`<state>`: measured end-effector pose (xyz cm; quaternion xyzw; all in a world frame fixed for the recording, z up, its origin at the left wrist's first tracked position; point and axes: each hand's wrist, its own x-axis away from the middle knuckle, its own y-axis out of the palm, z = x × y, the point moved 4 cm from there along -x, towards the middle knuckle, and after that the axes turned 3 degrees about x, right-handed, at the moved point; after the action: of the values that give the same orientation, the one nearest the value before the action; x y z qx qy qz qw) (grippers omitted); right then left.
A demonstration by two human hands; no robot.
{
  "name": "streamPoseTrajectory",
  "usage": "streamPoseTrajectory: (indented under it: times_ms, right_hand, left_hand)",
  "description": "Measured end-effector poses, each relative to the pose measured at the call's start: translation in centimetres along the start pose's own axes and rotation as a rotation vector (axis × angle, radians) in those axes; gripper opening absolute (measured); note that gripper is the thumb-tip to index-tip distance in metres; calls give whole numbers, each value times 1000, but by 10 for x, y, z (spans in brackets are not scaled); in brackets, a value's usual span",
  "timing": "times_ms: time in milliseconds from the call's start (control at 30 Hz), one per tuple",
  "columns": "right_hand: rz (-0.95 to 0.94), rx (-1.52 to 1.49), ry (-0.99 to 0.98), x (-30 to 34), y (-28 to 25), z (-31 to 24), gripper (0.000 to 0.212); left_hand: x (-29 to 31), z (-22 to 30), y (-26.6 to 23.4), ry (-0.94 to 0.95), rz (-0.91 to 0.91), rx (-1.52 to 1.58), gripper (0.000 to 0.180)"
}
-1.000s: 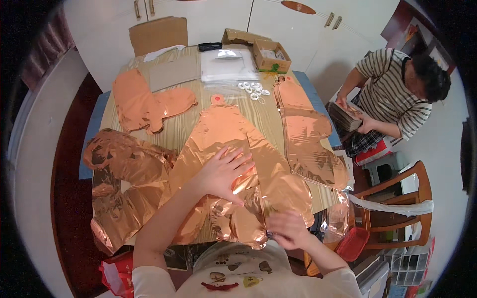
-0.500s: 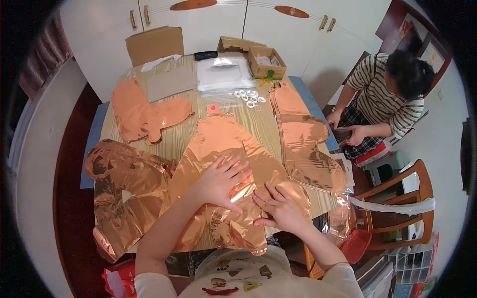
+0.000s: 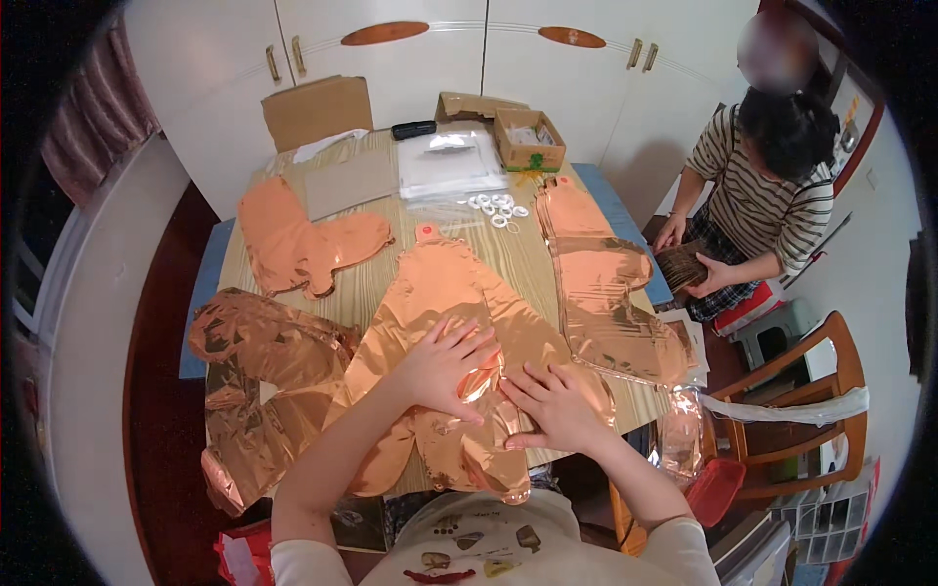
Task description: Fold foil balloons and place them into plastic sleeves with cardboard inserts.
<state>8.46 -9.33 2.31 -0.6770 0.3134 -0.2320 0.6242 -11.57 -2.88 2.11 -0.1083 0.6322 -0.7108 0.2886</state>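
Observation:
A large flat copper-coloured foil balloon lies in front of me, its narrow tabbed end pointing away and its wide end reaching the near table edge. My left hand rests palm down on its middle, fingers spread. To the right and slightly nearer, my right hand also lies flat on the foil with its fingers apart. Neither hand grips anything. The foil is creased and shiny between them. A crumpled foil balloon sits to the left, partly touching the middle one, and a folded foil balloon lies on the right.
Another foil balloon is at the far left. Beyond are clear plastic bags, white rings, a black case and a cardboard box. A co-worker at right holds a brown bundle. A wooden chair stands nearby.
The whole view has shifted slightly, with the table lower in the picture. Both my hands stay flat on the foil. The co-worker's brown bundle now shows more of its surface.

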Motion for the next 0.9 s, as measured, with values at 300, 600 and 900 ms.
streamPoseTrajectory:
  times_ms: [300,600,900]
  right_hand:
    - [-24,49,11,-4,-4,-3,87]
    - [14,63,3,-8,-5,-5,86]
    - [103,33,-32,-8,-8,-2,78]
  left_hand:
    - [4,-1,0,-34,-37,-32,110]
    - [6,-3,-2,-31,-61,-40,110]
    - [5,-5,-2,-61,-81,-11,113]
